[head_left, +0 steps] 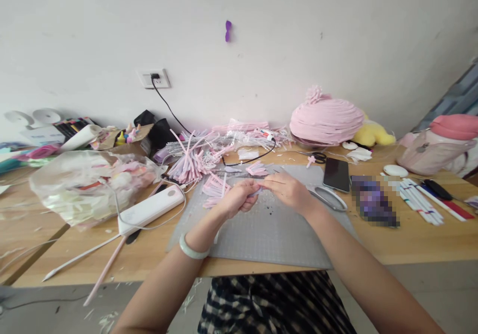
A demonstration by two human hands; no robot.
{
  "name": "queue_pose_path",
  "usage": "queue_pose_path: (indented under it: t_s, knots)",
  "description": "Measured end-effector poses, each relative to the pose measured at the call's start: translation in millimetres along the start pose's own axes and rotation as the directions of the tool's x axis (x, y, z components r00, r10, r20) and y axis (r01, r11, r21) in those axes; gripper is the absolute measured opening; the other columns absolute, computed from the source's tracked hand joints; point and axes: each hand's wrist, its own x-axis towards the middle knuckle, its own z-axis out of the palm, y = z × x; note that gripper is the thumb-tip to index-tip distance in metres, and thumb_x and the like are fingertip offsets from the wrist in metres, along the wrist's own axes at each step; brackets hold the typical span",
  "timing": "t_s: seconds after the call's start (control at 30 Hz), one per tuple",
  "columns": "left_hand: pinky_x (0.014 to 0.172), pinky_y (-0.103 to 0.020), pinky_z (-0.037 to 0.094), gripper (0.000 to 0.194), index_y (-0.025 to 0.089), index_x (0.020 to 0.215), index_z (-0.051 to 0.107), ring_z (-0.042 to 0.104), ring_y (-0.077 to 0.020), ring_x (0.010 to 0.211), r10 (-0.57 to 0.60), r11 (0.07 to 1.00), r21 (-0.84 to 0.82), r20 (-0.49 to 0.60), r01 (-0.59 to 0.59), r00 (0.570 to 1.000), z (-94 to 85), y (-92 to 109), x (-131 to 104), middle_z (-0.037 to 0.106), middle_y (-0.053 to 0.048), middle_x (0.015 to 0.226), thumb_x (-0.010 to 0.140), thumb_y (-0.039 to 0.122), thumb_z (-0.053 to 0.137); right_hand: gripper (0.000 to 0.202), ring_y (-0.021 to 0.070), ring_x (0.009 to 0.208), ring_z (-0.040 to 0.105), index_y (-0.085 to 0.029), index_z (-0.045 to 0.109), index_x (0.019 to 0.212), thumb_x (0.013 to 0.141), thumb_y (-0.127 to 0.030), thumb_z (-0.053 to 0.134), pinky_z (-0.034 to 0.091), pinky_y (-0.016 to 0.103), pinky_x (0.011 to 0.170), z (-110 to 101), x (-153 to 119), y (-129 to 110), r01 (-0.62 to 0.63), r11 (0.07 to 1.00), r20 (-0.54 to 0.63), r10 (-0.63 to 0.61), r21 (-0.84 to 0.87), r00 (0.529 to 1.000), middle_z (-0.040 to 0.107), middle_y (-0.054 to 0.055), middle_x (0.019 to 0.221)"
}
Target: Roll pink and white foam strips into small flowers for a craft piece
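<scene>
Over the grey cutting mat point(261, 239), my left hand point(239, 198) is closed on a short pink-and-lilac pipe cleaner piece point(257, 190), mostly covered by the fingers. My right hand point(287, 189) meets it there, with thumb and fingertips pinched at the same piece. Just left of the hands lies a pile of cut pink pipe cleaners point(213, 188) on the mat. Another small bunch of cut pieces point(257, 168) lies beyond my fingers. A pair of scissors with grey-white handles point(330, 199) rests beside my right forearm.
A bundle of pipe cleaners point(190, 165), a plastic bag point(93, 184) and a white power bank-like device point(151, 209) with cables are on the left. A phone point(336, 174), black scissors point(315, 158), markers point(420, 202), a pink yarn-like mound point(326, 121) and a pink bag point(429, 150) are on the right.
</scene>
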Motion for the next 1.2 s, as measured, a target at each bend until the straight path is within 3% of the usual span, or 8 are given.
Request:
queue_pose_path:
  t_s: [0.47,0.63,0.73,0.83,0.97,1.07,1.2]
  knots:
    - [0.031,-0.012,0.009,0.017,0.022,0.068,0.029,0.009,-0.0031,0.031,-0.028,1.0,0.0,0.02,0.028,0.999,0.0,1,0,0.025,0.012,0.039,0.081,0.026,0.039,0.021,0.0172,0.078,0.062,-0.015,0.061,0.087,0.09,-0.021,0.041,0.051,0.03,0.069,6,0,-1,0.036,0.982,-0.01,-0.039,-0.187,0.999,0.067,0.008,0.084]
    - [0.033,-0.012,0.011,0.016,0.021,0.071,0.031,0.015,-0.0026,0.031,0.098,0.994,0.059,-0.065,-0.095,0.993,4.3,2,-2,0.027,0.012,0.042,0.08,0.027,0.044,0.018,0.0169,0.072,0.061,-0.015,0.059,0.083,0.088,-0.017,0.042,0.05,0.029,0.064,6,2,-4,0.064,0.957,-0.026,-0.075,-0.282,0.997,0.065,0.008,0.078]
    - [0.034,-0.012,0.014,0.016,0.021,0.074,0.033,0.018,-0.0026,0.031,0.211,0.971,0.142,-0.142,-0.191,0.967,9.0,1,-1,0.028,0.013,0.041,0.081,0.03,0.044,0.017,0.0167,0.071,0.059,-0.016,0.058,0.082,0.086,-0.014,0.041,0.049,0.029,0.063,7,3,-7,0.032,0.952,-0.055,-0.051,-0.303,0.997,0.063,0.007,0.075]
    - [0.035,-0.012,0.016,0.017,0.021,0.078,0.035,0.02,-0.0028,0.032,0.3,0.942,0.207,-0.16,-0.265,0.941,10.8,-1,-1,0.028,0.014,0.041,0.082,0.034,0.044,0.016,0.016,0.068,0.058,-0.016,0.057,0.081,0.084,-0.012,0.041,0.049,0.028,0.063,7,4,-9,-0.043,0.959,-0.087,0.02,-0.279,0.996,0.061,0.006,0.071]
    - [0.034,-0.013,0.014,0.022,0.021,0.08,0.034,0.016,-0.0028,0.032,0.277,0.948,0.17,-0.03,-0.268,0.96,7.6,0,-3,0.027,0.014,0.04,0.08,0.04,0.046,0.016,0.0159,0.073,0.06,-0.018,0.058,0.087,0.086,-0.015,0.042,0.049,0.027,0.067,4,2,-8,-0.035,0.974,-0.101,0.013,-0.222,0.995,0.063,0.006,0.08]
    - [0.035,-0.014,0.014,0.024,0.021,0.079,0.035,0.016,-0.003,0.032,0.263,0.952,0.164,-0.008,-0.258,0.965,5.2,0,-3,0.027,0.014,0.042,0.08,0.042,0.047,0.018,0.016,0.073,0.059,-0.018,0.059,0.087,0.086,-0.016,0.041,0.047,0.027,0.066,2,1,-8,-0.031,0.984,-0.068,0.019,-0.174,0.997,0.063,0.007,0.082]
    - [0.038,-0.016,0.019,0.023,0.02,0.078,0.038,0.022,-0.0044,0.035,0.264,0.914,0.324,-0.015,-0.245,0.964,5.2,-1,-2,0.031,0.011,0.044,0.083,0.042,0.042,0.019,0.0142,0.066,0.053,-0.018,0.057,0.075,0.082,-0.014,0.04,0.043,0.026,0.06,0,1,-12,-0.12,0.991,-0.017,0.121,0.055,0.992,0.059,0.005,0.072]
